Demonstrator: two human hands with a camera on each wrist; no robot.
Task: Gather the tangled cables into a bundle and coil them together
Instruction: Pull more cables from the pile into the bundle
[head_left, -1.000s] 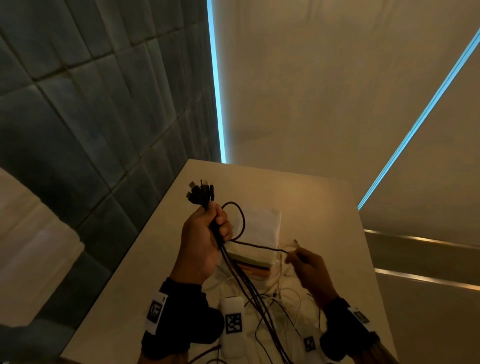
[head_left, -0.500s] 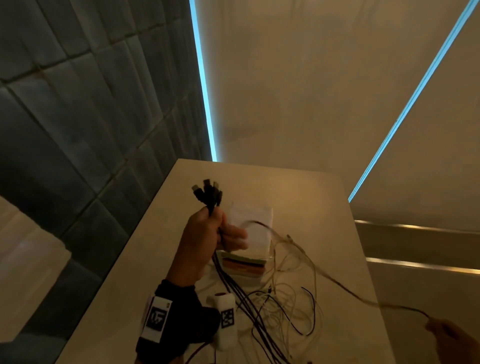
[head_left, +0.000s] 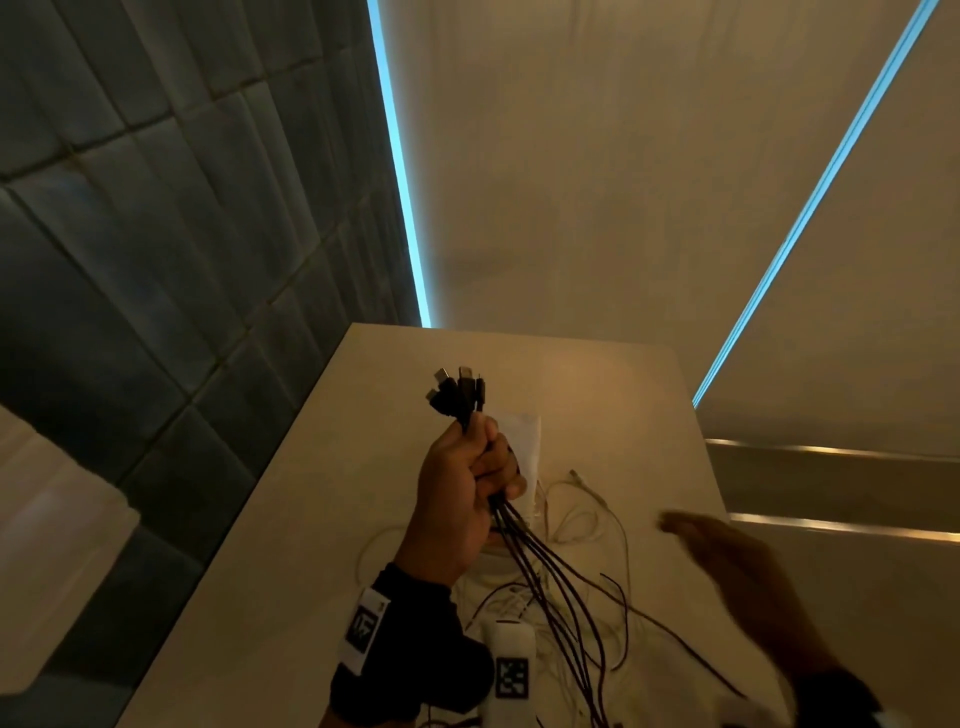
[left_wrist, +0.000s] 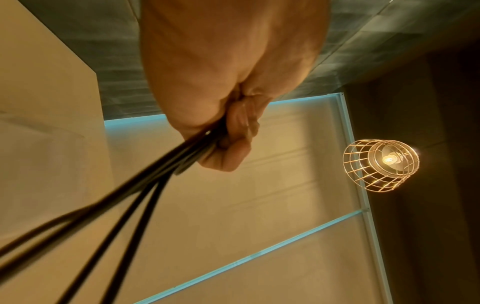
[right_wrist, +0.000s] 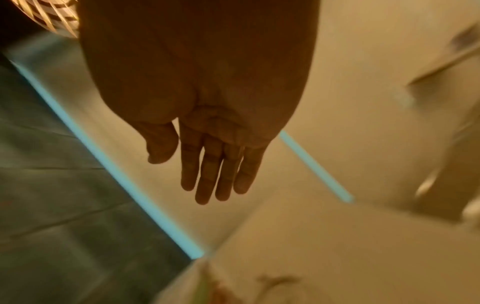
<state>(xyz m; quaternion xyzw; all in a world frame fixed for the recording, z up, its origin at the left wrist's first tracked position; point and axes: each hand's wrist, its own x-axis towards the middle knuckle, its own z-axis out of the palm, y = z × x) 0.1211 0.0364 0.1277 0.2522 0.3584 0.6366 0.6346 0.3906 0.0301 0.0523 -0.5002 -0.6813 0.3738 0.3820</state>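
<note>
My left hand (head_left: 470, 478) is raised above the table and grips a bundle of black cables (head_left: 540, 571). Their plugs (head_left: 457, 389) stick up out of my fist, and the strands hang down and fan out toward the table. In the left wrist view my curled fingers (left_wrist: 233, 144) clamp the black cables (left_wrist: 135, 197). More thin white and black cables (head_left: 582, 525) lie tangled on the table. My right hand (head_left: 727, 561), blurred with motion, hovers at the right with straight fingers (right_wrist: 215, 174) and holds nothing.
The beige table (head_left: 597, 374) has its left edge along a dark tiled wall (head_left: 156, 260). A white stack of paper or books (head_left: 524, 441) lies behind my left hand. A white device (head_left: 511, 670) sits near my left wrist. A wire-cage lamp (left_wrist: 380, 164) hangs overhead.
My right hand pulled one cable far out to the right, let it go, and now comes back empty over the table. My left hand kept its grip and rose slightly.
</note>
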